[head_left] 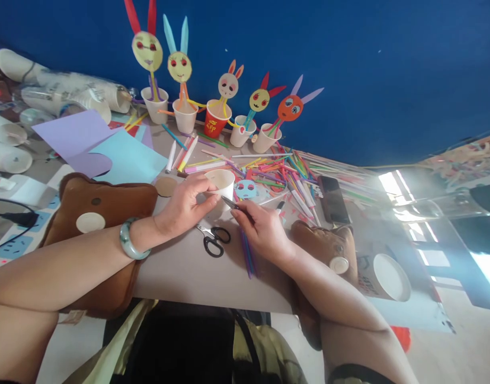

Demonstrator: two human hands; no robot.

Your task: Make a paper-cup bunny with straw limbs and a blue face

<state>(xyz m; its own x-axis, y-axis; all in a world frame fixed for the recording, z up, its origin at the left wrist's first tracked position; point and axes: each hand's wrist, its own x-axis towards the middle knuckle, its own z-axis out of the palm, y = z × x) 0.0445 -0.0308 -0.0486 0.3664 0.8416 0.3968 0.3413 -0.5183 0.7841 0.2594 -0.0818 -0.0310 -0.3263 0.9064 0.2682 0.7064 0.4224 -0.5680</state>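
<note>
Where the blue wall (340, 64) ends, a greyish bench (205, 285) spreads out below. The larger brown cushion (125, 205) lies under the left forearm (85, 261), while the smaller brown cushion (312, 237) sits by the right forearm (338, 293). Purple paper (71, 133) and light-blue paper (128, 160) overlap at the back left; to their right, five long-eared figures (229, 85) stand in paper cups, in a row before the wall. A heap of coloured sticks (296, 170) covers the bench in front of them.

Both hands are closed. The left hand (184, 208) pinches the rim of a white cup (227, 184) between thumb and fingers, near the middle of the bench; the right hand (264, 229) is curled round a tool. A dark phone (335, 198) lies toward the right, beyond the smaller cushion. Black-handled scissors (216, 241) rest on the bench nearer the body than the cup. A pale-blue paper face (245, 186) with red eyes shows just right of the cup. Slimmest is the dark tool (229, 202), its tip at the cup's side; whether they touch, I cannot tell.
</note>
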